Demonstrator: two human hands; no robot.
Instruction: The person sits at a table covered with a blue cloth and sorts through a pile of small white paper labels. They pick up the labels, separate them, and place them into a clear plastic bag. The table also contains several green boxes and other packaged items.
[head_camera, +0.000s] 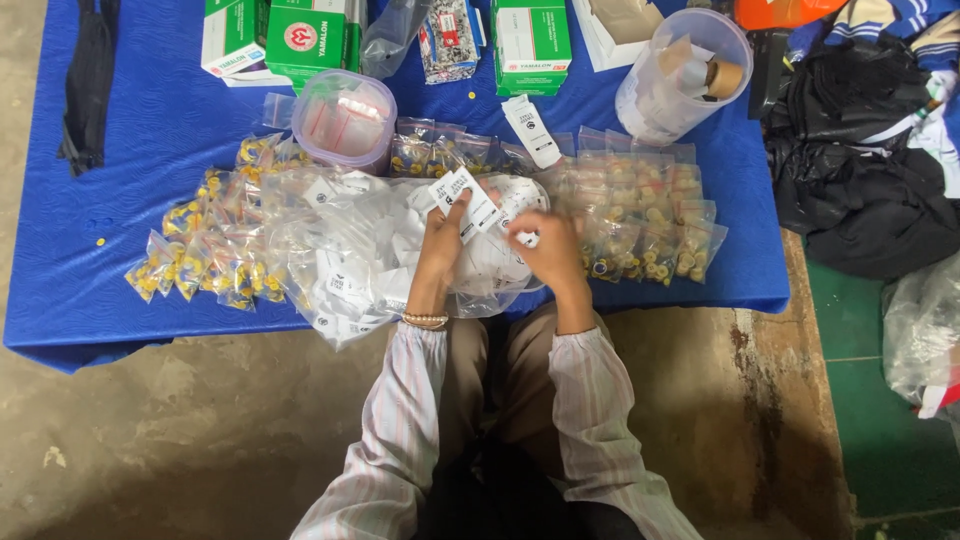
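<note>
Seen from the head camera, a person in striped sleeves sits at a low bench (120, 150) draped in blue cloth, both hands working over a heap of small white paper labels (350, 250) spilling from clear plastic at the bench's near edge. The left hand (440, 250), a beaded bracelet at its wrist, is closed on a fanned stack of white cards (462, 195) pinched between thumb and fingers and raised just above the heap. The right hand (545, 250) is closed on a single small white label (524, 238), held close beside the left. To the left lie small bags of yellow pieces (200, 260); to the right, rows of filled clear packets (645, 215). Behind them stand a lidded round tub (345, 118), a tall clear jug (680, 75) and green-and-white boxes (532, 45). The step in hand appears to be gathering labels one by one into the stack; the next move likely calls for sliding the single label squarely against the held cards without letting the fan slip.
</note>
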